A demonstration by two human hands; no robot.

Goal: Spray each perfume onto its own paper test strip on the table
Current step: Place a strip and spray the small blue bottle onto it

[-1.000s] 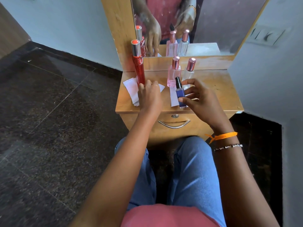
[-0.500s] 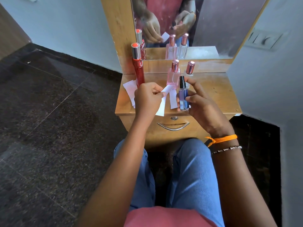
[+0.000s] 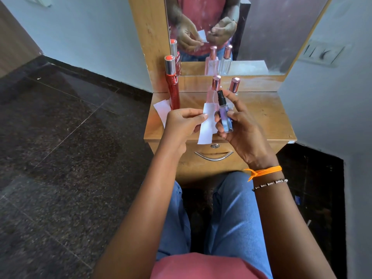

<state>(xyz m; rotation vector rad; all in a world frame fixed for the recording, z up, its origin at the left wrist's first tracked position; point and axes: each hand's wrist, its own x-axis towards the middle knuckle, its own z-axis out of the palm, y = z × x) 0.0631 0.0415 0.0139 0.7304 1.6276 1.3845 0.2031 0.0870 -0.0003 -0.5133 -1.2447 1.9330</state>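
While your left hand (image 3: pixel 182 122) pinches a strip (image 3: pixel 207 125) upright above the table (image 3: pixel 261 115), your right hand (image 3: pixel 239 125) grips the bottle (image 3: pixel 225 117) of violet liquid just beside it.

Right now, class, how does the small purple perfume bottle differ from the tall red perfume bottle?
The small purple perfume bottle is short with a black spray top; the tall red perfume bottle is long and slim with a silver cap tipped red. The purple one is held off the table in the right hand; the red one stands untouched on the wooden table. Both are upright.
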